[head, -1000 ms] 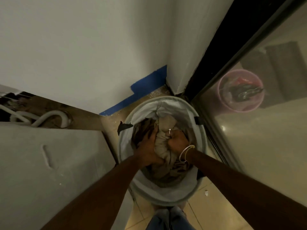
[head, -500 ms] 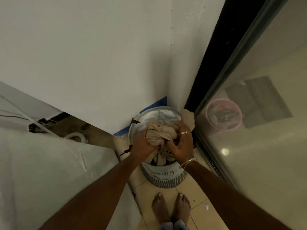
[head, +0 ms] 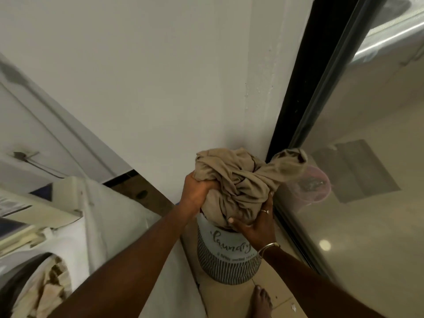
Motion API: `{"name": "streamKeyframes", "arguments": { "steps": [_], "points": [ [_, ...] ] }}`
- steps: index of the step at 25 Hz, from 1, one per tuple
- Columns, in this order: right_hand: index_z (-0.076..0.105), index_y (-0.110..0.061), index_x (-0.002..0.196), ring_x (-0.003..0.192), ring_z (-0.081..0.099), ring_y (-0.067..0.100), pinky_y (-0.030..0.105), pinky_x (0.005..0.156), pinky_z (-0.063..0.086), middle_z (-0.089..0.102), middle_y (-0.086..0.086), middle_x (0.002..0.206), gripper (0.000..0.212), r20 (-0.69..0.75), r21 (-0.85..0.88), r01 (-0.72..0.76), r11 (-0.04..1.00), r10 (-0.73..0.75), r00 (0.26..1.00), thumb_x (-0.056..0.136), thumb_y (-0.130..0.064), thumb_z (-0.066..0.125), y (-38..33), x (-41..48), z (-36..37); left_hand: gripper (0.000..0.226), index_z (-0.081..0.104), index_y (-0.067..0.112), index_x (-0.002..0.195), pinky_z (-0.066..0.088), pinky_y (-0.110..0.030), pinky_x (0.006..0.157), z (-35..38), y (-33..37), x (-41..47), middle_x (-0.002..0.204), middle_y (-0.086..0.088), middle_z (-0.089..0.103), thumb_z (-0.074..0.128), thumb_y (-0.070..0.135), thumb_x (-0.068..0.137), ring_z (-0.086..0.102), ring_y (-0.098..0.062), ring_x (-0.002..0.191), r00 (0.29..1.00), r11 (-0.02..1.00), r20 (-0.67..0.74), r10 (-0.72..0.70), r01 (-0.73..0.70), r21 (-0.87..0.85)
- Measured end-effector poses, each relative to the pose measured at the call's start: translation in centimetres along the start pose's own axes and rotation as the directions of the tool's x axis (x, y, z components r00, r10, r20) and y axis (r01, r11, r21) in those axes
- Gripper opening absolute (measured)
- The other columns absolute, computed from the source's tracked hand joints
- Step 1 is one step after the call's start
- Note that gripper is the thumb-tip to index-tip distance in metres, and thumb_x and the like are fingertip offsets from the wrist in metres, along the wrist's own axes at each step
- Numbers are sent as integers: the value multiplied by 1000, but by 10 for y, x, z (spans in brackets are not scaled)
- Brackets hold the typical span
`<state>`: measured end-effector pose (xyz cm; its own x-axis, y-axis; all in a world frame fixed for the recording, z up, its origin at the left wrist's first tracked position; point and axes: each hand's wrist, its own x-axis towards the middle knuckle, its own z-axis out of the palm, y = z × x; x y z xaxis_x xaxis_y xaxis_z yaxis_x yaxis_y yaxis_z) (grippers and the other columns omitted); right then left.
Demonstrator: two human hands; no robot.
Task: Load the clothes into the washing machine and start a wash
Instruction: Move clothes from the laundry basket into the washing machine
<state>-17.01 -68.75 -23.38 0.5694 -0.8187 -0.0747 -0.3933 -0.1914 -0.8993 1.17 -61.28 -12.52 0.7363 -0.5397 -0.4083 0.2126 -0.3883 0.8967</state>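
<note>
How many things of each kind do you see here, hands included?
Hands: 2, the left hand and right hand, both gripping the beige bundle
Heaps of clothes: 2, that bundle and the clothes in the drum
Laundry basket: 1
Washing machine: 1
Pink bucket: 1
Total: 7

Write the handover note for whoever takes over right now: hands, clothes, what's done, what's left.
Hands: left hand grips the tan clothes bundle on its left; right hand grips it from below.
Bundle is above the laundry basket.
The washing machine stands to the left, some cloth showing in its drum.
Done: bundle out of basket.
Left: load it into the drum, start wash.
</note>
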Motion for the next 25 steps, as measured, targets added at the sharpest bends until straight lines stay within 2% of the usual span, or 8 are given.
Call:
{"name": "streamKeyframes", "arguments": {
  "steps": [3,8,11,14,16,18,20,25],
  "points": [
    [1,-24,154,145,26,15,43,114,34,18,-5,160,146,-9,-8,71,997,-71,997,45,-66,88,-35,-9,-5,26,71,20,87,59,-31,69,-17,34,-29,85,0,74,76,-1,73,70,-23,83,999,995,-4,43,-43,-94],
    [-17,-31,151,150,12,22,51,115,31,-2,-2,163,158,-46,-27,11,1000,-12,999,40,-66,89,-51,-54,-5,36,71,13,108,60,-41,73,-55,79,-90,101,-11,73,74,10,73,69,-33,91,997,939,-62,-50,26,-342],
    [-7,-27,152,148,17,22,45,118,26,4,-2,162,151,-41,40,-57,998,59,997,43,-57,93,-65,-95,7,53,72,8,108,59,-37,66,-79,102,-125,102,-15,74,73,15,55,69,-35,90,998,891,-12,-59,47,-451],
    [11,-19,151,141,30,22,39,117,27,23,3,155,146,-75,31,-166,986,168,983,38,-68,88,-89,-116,33,45,73,5,100,58,-37,66,-100,115,-153,100,-15,72,70,14,56,67,-32,88,998,862,35,-61,70,-501],
    [33,-21,142,131,43,21,38,112,35,43,3,143,124,-91,30,-239,971,240,966,42,-72,85,-88,-112,54,40,72,9,100,59,-40,74,-109,119,-170,103,-15,71,68,16,61,67,-32,92,996,845,55,-66,85,-528],
    [55,-20,119,116,57,31,42,101,43,61,12,119,69,-87,44,-264,963,267,960,64,-50,84,-104,-110,64,47,73,8,106,57,-47,84,-120,122,-184,110,-16,72,70,19,61,67,-35,100,996,826,53,-66,85,-558],
    [60,-11,108,108,60,40,45,97,45,64,20,108,38,-152,182,-284,942,312,938,77,-24,78,-134,-113,59,44,73,9,106,57,-45,84,-135,124,-195,112,-16,72,69,20,64,67,-34,101,998,800,31,-58,65,-596],
    [53,3,129,120,53,35,18,91,33,57,22,130,33,-321,450,-208,869,374,870,96,-2,52,-216,-119,25,20,72,16,93,52,-41,87,-187,124,-229,101,-9,73,64,19,75,65,-29,96,999,754,-33,5,-26,-656]
  ]
}}
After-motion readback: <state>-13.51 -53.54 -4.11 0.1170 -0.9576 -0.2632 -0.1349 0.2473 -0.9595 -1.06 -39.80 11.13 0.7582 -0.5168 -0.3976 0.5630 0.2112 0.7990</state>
